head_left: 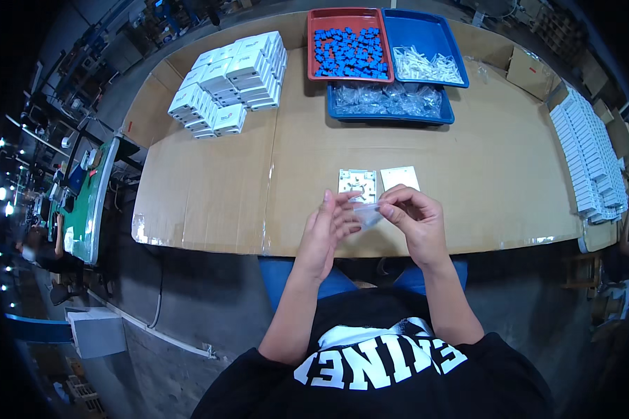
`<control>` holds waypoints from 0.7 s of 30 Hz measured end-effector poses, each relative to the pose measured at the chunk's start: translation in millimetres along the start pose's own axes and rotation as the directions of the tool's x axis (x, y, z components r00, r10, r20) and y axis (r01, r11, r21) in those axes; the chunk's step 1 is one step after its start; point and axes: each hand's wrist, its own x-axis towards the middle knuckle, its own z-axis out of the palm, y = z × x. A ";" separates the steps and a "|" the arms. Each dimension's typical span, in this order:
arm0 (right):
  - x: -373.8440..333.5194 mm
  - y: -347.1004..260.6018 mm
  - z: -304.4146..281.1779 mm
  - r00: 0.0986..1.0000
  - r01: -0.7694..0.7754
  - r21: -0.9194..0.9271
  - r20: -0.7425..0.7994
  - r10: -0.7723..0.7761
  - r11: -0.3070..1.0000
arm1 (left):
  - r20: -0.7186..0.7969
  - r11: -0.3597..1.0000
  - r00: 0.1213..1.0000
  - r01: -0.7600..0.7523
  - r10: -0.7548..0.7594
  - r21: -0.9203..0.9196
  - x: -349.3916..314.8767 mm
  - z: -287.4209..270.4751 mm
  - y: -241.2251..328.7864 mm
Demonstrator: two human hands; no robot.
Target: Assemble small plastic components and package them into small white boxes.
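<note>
Between my hands, above the table's front edge, is a small clear plastic bag (pixel 367 215). Thumb and forefinger of my right hand (pixel 416 222) pinch its upper right corner. My left hand (pixel 326 230) is beside the bag's left side with its fingers spread; the fingertips lie behind or against the plastic. Just beyond, a white square housing (pixel 357 180) with its inner fittings showing lies on the cardboard-covered table (pixel 314 150), partly hidden by my left fingers. A flat white cover plate (pixel 400 177) lies to its right, behind my right hand.
White boxes (pixel 223 80) are stacked at the back left. A red tray (pixel 315 70) holds blue connectors; a blue tray (pixel 426 28) holds white plastic pieces. Another blue tray (pixel 391 120) holds clear bags. White housings (pixel 588 157) are stacked at right. A person sits by a green table (pixel 87 209) far left.
</note>
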 end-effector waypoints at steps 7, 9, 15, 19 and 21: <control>1.3 -0.7 -8.3 0.974 0.183 -0.157 0.161 -0.158 0.971 | 0.078 0.971 0.991 0.125 -0.111 -0.204 -1.4 -11.3 -22.6; -2.4 -6.6 -8.8 0.980 0.169 -0.120 0.128 -0.154 0.978 | 0.037 0.984 0.998 0.053 -0.047 -0.170 -4.7 -10.7 -20.5; -0.2 -7.7 -13.5 0.995 0.046 -0.105 0.096 -0.035 0.993 | -0.080 0.984 0.982 -0.172 0.169 -0.039 0.7 -11.1 -19.0; -0.7 -6.5 -0.9 0.992 -0.085 -0.166 0.078 0.099 0.982 | -0.087 0.943 0.943 -0.309 0.321 0.123 -1.7 -4.4 -23.5; -1.7 -1.6 -0.6 0.990 -0.104 -0.159 0.076 0.117 0.982 | -0.118 0.937 0.933 -0.326 0.340 0.122 -1.3 -0.1 -25.3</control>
